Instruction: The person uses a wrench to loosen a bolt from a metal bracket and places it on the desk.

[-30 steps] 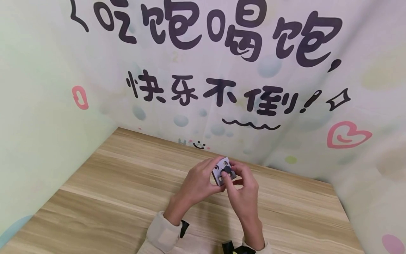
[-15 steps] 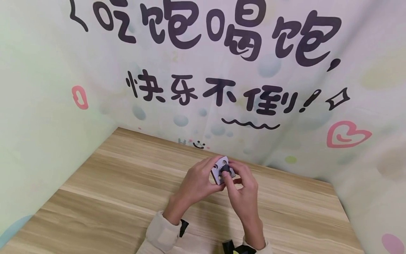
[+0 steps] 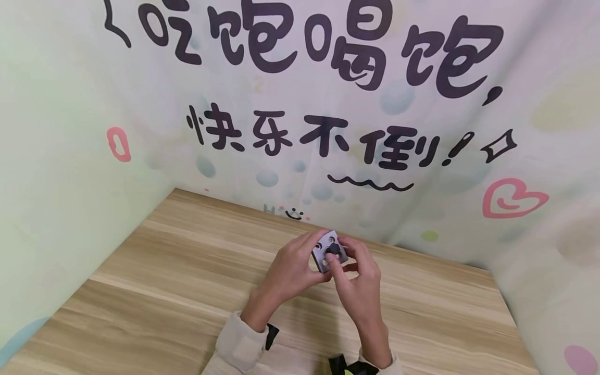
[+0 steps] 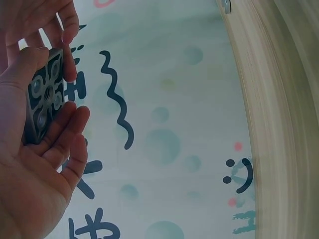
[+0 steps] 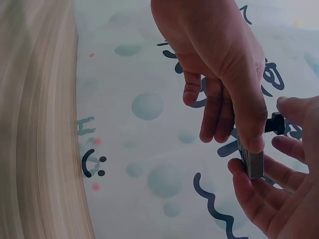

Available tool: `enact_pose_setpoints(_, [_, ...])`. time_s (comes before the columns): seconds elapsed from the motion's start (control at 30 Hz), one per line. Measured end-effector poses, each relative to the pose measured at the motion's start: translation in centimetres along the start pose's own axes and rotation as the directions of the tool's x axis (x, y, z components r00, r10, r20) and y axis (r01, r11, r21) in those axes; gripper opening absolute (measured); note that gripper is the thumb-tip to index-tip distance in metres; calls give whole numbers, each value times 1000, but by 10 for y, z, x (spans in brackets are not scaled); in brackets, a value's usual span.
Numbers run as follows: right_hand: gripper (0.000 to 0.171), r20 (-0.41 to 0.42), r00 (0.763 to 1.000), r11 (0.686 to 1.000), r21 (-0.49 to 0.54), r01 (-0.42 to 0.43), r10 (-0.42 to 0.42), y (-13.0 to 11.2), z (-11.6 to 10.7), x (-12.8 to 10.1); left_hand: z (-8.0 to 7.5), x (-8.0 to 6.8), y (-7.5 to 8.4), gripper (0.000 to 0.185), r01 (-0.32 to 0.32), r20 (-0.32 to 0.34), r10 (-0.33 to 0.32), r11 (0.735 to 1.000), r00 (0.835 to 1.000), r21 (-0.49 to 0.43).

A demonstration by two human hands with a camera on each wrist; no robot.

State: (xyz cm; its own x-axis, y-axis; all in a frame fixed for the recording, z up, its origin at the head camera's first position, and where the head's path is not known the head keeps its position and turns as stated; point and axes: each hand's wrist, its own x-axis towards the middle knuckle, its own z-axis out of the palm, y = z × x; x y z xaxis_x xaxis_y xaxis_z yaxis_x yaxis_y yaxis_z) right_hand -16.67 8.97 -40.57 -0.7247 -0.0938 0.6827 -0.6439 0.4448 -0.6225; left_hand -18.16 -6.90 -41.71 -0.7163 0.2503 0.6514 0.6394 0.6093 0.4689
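A square grey metal plate with several holes (image 3: pixel 320 256) is held up above the table in front of me. My left hand (image 3: pixel 292 263) grips it by its edges, thumb on one side and fingers on the other, as the left wrist view shows. A black bolt (image 5: pixel 276 123) stands out from the plate's face, some of its thread showing between head and plate. My right hand (image 3: pixel 358 284) has its thumb on the bolt head, with the fingers curled around by the plate's right edge. In the left wrist view the plate's other face (image 4: pixel 47 94) shows a dark recessed pattern.
The wood-grain table (image 3: pixel 187 271) runs back to a printed cloth wall (image 3: pixel 262 172) just behind my hands. Another cloth wall (image 3: pixel 70 156) closes the left side. A small shiny piece (image 4: pixel 227 6) shows at the table edge in the left wrist view; its kind is unclear.
Both hands keep their hold on the plate and bolt. The plate and bolt head have shifted very slightly to the left, and my right thumb has moved a little on the bolt.
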Motion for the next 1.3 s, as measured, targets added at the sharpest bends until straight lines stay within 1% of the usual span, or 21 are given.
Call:
enact_pose_setpoints(0.2, [24, -34, 999, 1000, 1, -5, 5, -1, 1, 0, 0, 1, 2, 72, -7, 14, 7, 1000, 1000, 1])
enact_pose_setpoints(0.4, [25, -8, 1000, 1000, 1, 11, -11, -1, 0, -1, -2, 0, 2, 71, 5, 11, -5, 1000, 1000, 1])
enact_pose_setpoints(0.57, [29, 7, 1000, 1000, -5, 5, -5, -1, 0, 0, -2, 0, 2, 72, 17, 15, -17, 1000, 1000, 3])
enact_pose_setpoints(0.8, [24, -1, 1000, 1000, -6, 4, -4, -1, 0, 0, -2, 0, 1, 73, 19, 21, -20, 1000, 1000, 4])
enact_pose_setpoints(1.03, [27, 18, 1000, 1000, -2, 5, -5, -3, -1, 0, -2, 0, 1, 72, 15, 15, -16, 1000, 1000, 6])
enact_pose_setpoints(1.13, [31, 24, 1000, 1000, -8, 6, -6, -2, -1, 0, -2, 0, 0, 73, 10, 7, -10, 1000, 1000, 9])
enact_pose_setpoints(1.3, [35, 9, 1000, 1000, -8, 5, -5, 0, 0, 0, -2, 0, 0, 76, 3, 11, -4, 1000, 1000, 9])
